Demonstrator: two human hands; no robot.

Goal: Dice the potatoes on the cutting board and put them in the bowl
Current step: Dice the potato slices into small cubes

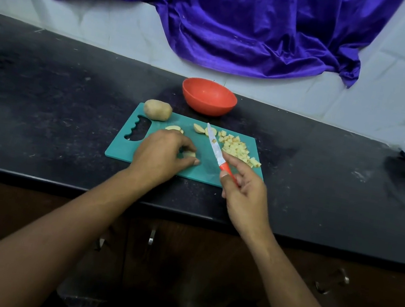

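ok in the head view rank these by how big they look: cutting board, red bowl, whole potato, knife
1. cutting board
2. red bowl
3. knife and whole potato: unsure, knife longer but much thinner

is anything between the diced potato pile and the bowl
Nothing visible blocks it. Between the diced pile and the red bowl lies only the cutting board's far edge and bare counter. The knife blade, held by the right hand, is just left of the pile.
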